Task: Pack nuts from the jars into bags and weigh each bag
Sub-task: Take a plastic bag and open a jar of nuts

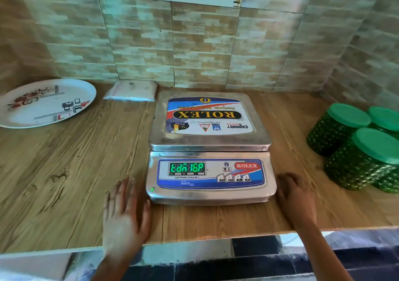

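Note:
A steel electronic scale (210,142) stands in the middle of the wooden counter, its green display lit and its pan bare. My left hand (125,213) lies flat on the counter just left of the scale's front, fingers straight. My right hand (295,196) rests on the counter by the scale's right front corner, fingers loosely bent, holding nothing. Three green-lidded jars (356,149) stand in a cluster at the right. A stack of clear plastic bags (131,90) lies by the wall, behind and left of the scale.
A white patterned plate (46,102) lies at the far left. A tiled wall (194,43) closes the back and right side. The counter's front edge (194,239) runs just under my wrists.

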Demonstrator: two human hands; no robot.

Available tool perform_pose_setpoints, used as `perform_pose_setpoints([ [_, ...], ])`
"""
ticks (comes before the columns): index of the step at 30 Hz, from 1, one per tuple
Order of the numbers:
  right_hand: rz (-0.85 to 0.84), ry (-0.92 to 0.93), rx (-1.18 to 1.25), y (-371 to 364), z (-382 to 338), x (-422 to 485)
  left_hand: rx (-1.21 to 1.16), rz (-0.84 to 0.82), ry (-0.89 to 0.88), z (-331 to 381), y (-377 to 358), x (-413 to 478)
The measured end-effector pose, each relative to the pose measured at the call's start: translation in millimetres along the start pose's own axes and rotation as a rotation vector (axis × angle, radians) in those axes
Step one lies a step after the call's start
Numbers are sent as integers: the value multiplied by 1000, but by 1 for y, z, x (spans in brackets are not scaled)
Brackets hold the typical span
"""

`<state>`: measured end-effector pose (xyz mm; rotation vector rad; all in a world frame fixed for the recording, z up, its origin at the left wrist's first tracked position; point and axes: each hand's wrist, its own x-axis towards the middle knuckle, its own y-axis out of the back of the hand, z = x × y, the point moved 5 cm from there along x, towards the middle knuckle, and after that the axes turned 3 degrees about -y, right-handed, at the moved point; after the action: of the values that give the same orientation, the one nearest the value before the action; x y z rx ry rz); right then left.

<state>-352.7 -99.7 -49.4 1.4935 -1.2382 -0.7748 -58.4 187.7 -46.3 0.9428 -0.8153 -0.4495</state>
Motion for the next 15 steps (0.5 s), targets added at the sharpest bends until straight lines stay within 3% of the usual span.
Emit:
perform_pose_setpoints([
  [4, -1, -6, 7, -3, 2, 0, 94, -155, 156, -12, -16, 1],
  [7, -13, -9, -18, -5, 4, 2, 140, -235, 152, -14, -25, 3],
  [15, 2, 20, -5, -8, 7, 3, 146, -253, 128, -13, -28, 5],
])
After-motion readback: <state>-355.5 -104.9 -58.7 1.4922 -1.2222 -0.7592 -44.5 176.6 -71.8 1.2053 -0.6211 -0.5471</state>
